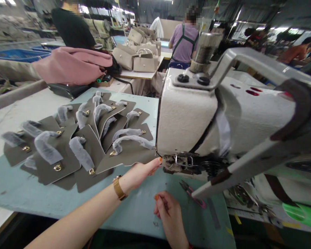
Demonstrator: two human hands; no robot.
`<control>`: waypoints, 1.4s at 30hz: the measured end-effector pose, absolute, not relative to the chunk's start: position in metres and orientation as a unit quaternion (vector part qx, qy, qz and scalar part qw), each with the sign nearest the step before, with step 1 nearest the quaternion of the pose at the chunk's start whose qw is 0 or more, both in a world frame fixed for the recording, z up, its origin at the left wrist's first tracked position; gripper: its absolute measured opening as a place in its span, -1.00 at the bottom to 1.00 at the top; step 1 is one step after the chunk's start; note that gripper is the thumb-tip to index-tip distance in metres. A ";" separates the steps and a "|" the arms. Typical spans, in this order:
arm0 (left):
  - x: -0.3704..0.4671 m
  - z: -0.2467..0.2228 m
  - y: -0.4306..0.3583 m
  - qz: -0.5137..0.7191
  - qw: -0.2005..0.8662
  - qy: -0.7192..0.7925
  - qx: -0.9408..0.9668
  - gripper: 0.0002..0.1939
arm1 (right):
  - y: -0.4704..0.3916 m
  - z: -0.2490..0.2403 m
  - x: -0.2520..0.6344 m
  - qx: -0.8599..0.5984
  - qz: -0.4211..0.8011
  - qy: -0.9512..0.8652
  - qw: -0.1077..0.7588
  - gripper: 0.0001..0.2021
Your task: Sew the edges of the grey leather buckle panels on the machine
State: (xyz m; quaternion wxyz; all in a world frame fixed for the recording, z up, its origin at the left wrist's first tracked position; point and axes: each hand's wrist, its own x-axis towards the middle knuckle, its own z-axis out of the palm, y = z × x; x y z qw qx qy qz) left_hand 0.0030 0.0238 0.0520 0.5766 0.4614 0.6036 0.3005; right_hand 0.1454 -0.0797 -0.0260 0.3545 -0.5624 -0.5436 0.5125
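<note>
Near table edge: the pale blue work surface ends toward 6 o'clock, just your side of your right hand; its right edge slants away at 4 o'clock.
Open room: you have bare surface at 7 to 8 o'clock, in front of the pile of taupe pieces, and a smaller patch between your two hands.
Tight side: the sewing machine head stands from 1 to 3 o'clock, right at your left fingertips; its slanting grey bar comes down at 3 o'clock, near the snips.
Taupe panel: at 12 o'clock from your left wrist, its right end running in at the machine head; that end is hidden.
Panel direction: the near edge runs roughly 9 to 3 o'clock; the whole long axis you can't read.
Wrapped handle: on the taupe panel, the film-covered handle arches 9 to 3, brass clasp at the 9 end.
Left hand: your left hand has its thumb at the panel's near edge; finger closure underneath can't be told.
Right hand: narrow, fingers curled in, holding nothing visible.
Snips: pink-handled snips, blades toward 11 o'clock.
</note>
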 end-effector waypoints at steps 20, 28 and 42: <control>0.036 0.034 0.006 0.466 0.651 0.522 0.295 -0.55 | -0.080 -0.025 0.147 -0.560 0.511 -0.548 0.354 -0.77; 0.061 0.043 -0.006 0.526 0.618 0.547 0.207 -0.66 | -0.075 -0.011 0.148 -0.554 0.539 -0.419 0.477 -0.67; -0.023 0.134 0.045 0.365 0.426 0.470 0.682 -0.96 | -0.021 0.029 0.084 -0.440 0.652 -0.278 0.551 -0.53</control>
